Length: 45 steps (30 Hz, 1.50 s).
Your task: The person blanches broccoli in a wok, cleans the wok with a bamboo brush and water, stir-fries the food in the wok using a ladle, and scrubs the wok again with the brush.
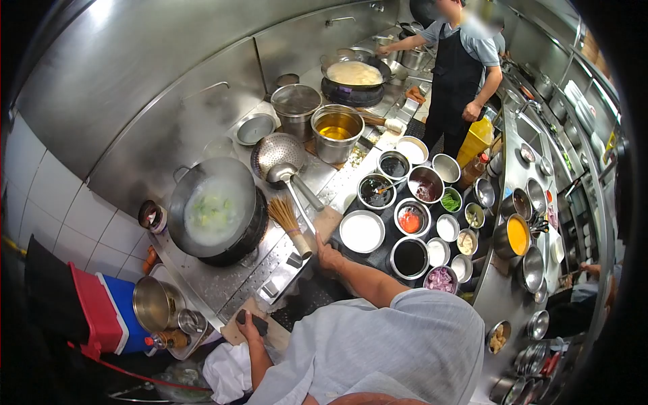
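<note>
My right hand (329, 256) rests at the counter's front edge, fingers stretched out. Its fingertips lie close to the end of a ladle's thin handle; whether they touch is unclear. The ladle (279, 173) lies over a perforated strainer (275, 152). Beside that hand is a bamboo wok brush (284, 217). Low on the left, my left hand (252, 329) is closed around a dark object (255, 322) whose kind I cannot make out. A steaming wok (177, 214) sits on the burner, with pale green pieces in cloudy liquid.
Bowls of sauces and ingredients (362, 231) crowd the right side. Behind the strainer stand a pot of yellow oil (335, 128) and a lidded pot (295, 108). Another person (462, 74) works at a far wok (354, 73). A metal pot (156, 304) stands at lower left.
</note>
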{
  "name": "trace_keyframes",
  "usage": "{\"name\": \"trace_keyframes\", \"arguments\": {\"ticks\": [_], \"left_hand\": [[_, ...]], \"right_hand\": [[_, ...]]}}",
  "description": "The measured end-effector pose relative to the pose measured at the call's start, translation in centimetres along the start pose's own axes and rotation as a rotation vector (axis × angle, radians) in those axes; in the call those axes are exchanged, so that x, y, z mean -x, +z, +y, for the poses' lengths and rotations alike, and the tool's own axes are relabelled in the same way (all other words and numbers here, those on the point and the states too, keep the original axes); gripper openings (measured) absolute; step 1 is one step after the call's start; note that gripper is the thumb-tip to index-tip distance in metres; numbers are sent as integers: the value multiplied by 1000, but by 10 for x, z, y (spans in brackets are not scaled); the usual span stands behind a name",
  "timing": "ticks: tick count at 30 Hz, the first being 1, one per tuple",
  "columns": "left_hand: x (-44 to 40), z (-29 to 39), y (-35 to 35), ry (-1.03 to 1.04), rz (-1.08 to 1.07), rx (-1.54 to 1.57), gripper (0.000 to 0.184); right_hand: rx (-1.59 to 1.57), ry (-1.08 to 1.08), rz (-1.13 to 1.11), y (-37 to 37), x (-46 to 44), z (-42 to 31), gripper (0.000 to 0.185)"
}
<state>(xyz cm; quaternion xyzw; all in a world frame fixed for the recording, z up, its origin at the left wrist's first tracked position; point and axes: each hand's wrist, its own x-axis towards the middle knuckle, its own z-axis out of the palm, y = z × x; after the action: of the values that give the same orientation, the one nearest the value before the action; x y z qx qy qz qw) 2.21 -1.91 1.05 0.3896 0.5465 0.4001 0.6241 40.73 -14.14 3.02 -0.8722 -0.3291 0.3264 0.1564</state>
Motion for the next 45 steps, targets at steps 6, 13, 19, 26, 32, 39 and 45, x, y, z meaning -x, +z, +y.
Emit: {"name": "trace_keyframes", "arguments": {"ticks": [6,13,19,26,32,39,45], "left_hand": [[4,5,1,-21,-3,-10,38],[-2,2,0,-28,-8,0,45],[0,0,-1,-55,11,28,42],[-7,-7,-4,-8,-34,54,42],[-16,-13,-11,-70,-59,74,47],[-10,-7,-7,-68,-19,0,45],[-3,2,-5,-66,-32,14,53]], "right_hand": [[1,17,-20,-3,4,-3,98],[2,28,-25,-4,4,-4,97],[6,19,-37,-7,5,-5,94],[-35,36,-28,-10,7,-8,97],[-66,47,-44,-7,7,-6,102],[-94,52,-44,-11,11,-8,96],[-87,56,-28,-11,14,-8,95]]}}
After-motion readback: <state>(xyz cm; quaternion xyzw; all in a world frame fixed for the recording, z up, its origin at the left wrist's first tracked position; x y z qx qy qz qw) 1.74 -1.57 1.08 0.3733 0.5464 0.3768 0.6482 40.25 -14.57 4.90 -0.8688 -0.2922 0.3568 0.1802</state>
